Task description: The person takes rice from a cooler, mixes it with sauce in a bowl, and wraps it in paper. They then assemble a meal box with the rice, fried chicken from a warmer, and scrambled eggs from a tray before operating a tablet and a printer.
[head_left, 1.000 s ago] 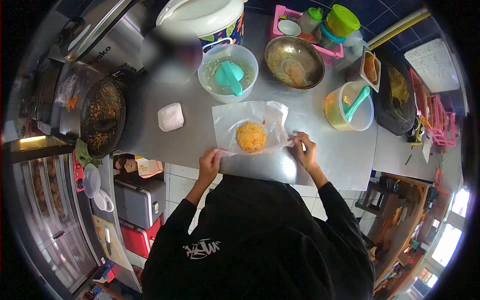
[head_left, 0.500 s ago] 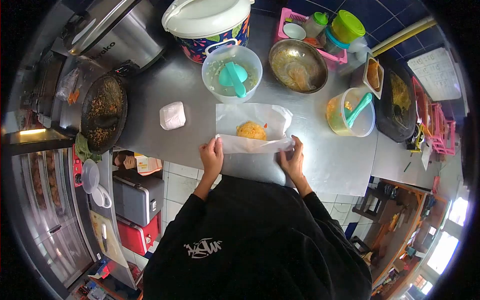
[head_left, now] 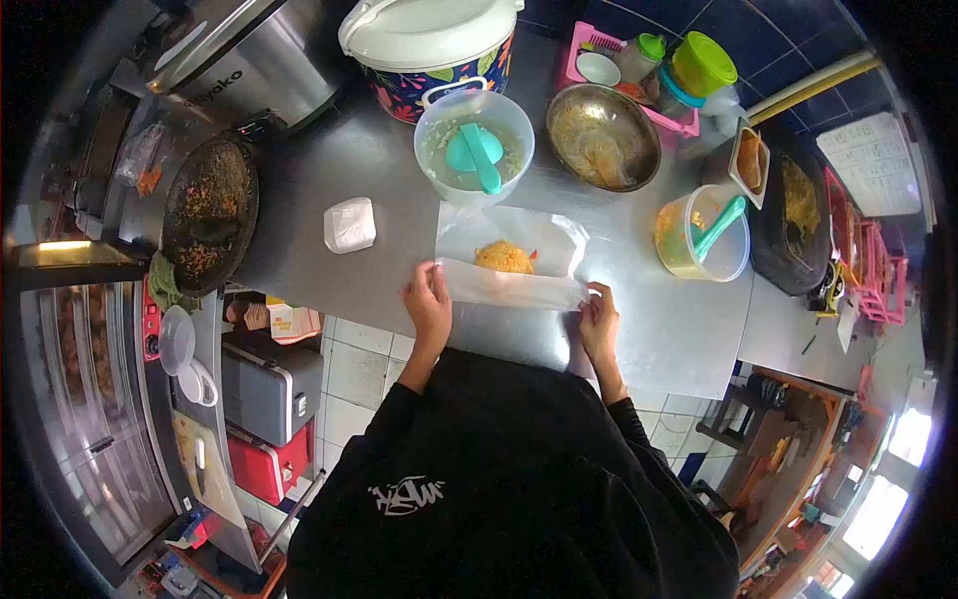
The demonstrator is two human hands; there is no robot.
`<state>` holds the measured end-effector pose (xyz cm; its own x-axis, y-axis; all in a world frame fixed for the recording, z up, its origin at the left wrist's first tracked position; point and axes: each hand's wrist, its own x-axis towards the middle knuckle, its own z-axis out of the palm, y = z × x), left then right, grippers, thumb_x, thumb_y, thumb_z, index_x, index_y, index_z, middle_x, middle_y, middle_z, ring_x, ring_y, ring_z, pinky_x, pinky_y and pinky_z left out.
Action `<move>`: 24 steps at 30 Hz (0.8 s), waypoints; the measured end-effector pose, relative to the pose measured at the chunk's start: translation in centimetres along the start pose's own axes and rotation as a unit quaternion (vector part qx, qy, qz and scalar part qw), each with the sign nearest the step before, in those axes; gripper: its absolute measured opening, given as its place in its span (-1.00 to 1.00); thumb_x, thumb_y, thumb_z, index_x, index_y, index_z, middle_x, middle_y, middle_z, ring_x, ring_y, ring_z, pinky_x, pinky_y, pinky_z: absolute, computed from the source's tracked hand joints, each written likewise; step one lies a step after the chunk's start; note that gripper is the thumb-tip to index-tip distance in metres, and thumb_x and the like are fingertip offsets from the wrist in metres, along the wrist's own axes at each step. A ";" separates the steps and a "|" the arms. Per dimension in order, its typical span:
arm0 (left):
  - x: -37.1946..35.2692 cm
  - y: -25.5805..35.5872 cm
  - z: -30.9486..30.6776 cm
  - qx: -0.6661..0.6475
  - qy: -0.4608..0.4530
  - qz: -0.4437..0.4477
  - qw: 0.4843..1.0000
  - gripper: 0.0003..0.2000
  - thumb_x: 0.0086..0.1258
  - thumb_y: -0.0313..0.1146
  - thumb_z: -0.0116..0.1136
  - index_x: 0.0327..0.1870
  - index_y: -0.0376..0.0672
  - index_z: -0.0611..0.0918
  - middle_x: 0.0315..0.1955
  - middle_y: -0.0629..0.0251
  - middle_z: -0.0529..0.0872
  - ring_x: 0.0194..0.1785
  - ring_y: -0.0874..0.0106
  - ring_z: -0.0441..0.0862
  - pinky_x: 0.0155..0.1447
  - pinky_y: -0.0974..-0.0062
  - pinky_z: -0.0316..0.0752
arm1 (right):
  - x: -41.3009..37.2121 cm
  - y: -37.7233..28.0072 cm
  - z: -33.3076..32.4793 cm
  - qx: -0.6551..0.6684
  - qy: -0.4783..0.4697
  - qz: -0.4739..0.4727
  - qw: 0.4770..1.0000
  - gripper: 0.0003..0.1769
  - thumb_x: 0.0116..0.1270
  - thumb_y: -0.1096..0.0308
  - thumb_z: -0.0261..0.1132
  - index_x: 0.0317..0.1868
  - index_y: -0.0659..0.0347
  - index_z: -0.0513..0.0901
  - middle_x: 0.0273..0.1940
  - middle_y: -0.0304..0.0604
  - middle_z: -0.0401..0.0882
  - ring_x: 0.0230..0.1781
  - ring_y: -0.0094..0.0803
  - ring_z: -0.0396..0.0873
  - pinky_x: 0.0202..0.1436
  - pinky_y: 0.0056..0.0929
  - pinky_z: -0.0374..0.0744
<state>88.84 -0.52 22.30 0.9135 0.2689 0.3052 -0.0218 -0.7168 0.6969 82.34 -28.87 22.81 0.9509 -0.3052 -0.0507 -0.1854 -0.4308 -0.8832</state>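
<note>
A mound of orange-yellow rice (head_left: 505,257) lies on a translucent white wrapping sheet (head_left: 509,290) on the steel counter. The sheet's near edge is folded up towards the rice. My left hand (head_left: 429,299) pinches the near left corner of the sheet. At the near right corner, my right hand (head_left: 600,324) holds the sheet between thumb and fingers. A small red piece sits at the rice's right side. To the left lies a closed white packet (head_left: 349,226), apart from my hands.
Beyond the sheet stand a clear tub with a teal scoop (head_left: 475,150) and a metal bowl (head_left: 603,138). Another tub with a teal spoon (head_left: 702,233) is at right. A dark pan (head_left: 210,218) sits at left, and a patterned container (head_left: 429,60) at the back.
The near edge of the sheet is folded slightly further over, closer to the rice. Both hands still hold its corners. The whole view has shifted a little.
</note>
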 end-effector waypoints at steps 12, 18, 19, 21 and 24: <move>-1.5 3.8 0.4 -0.041 -0.164 0.383 0.908 -0.67 0.14 -0.49 0.20 -0.02 -0.11 0.60 0.05 0.30 0.55 0.12 0.34 0.48 0.17 0.27 0.35 | 8.3 -9.2 2.0 -0.275 -0.014 -0.182 0.944 -0.42 0.03 0.44 0.25 0.15 0.18 0.40 0.12 0.04 0.43 0.19 -0.01 0.36 0.22 0.01 0.28; -0.8 3.4 0.3 -0.077 -0.185 0.384 0.901 -0.61 0.13 -0.50 0.22 0.05 -0.13 0.61 0.09 0.32 0.55 0.19 0.30 0.45 0.27 0.23 0.34 | 15.9 -9.0 8.6 -0.354 -0.254 -0.044 0.899 -0.46 0.11 0.13 0.36 0.12 0.05 0.51 -0.08 -0.12 0.63 -0.02 -0.12 0.54 0.15 0.13 0.24; -0.7 3.5 0.2 -0.086 -0.191 0.381 0.901 -0.60 0.13 -0.50 0.22 0.07 -0.13 0.60 0.09 0.32 0.54 0.19 0.30 0.45 0.27 0.23 0.34 | 16.0 -9.4 8.5 -0.337 -0.274 -0.053 0.899 -0.53 0.11 0.14 0.37 0.05 0.03 0.56 -0.10 -0.15 0.64 -0.05 -0.14 0.56 0.13 0.10 0.24; -0.6 3.3 0.2 -0.081 -0.190 0.382 0.901 -0.59 0.13 -0.50 0.23 0.08 -0.11 0.60 0.10 0.34 0.54 0.20 0.30 0.44 0.27 0.23 0.35 | 15.9 -9.8 7.2 -0.305 -0.316 -0.068 0.896 -0.67 0.10 0.16 0.38 -0.10 0.00 0.66 -0.14 -0.21 0.67 -0.11 -0.17 0.58 0.10 0.04 0.26; -0.6 3.2 0.4 -0.085 -0.183 0.383 0.902 -0.58 0.13 -0.50 0.23 0.08 -0.09 0.60 0.11 0.37 0.54 0.20 0.31 0.44 0.26 0.25 0.35 | 12.5 -10.3 5.2 -0.273 -0.270 -0.230 0.894 -0.86 0.09 0.30 0.36 -0.29 -0.03 0.73 -0.23 -0.31 0.66 -0.17 -0.31 0.58 0.07 -0.05 0.27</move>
<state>88.42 -3.22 24.12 0.6765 -0.5148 0.5265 -0.7363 -0.4845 0.4724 97.47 -23.84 28.80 0.9115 0.4016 -0.0886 0.3026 -0.8008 -0.5168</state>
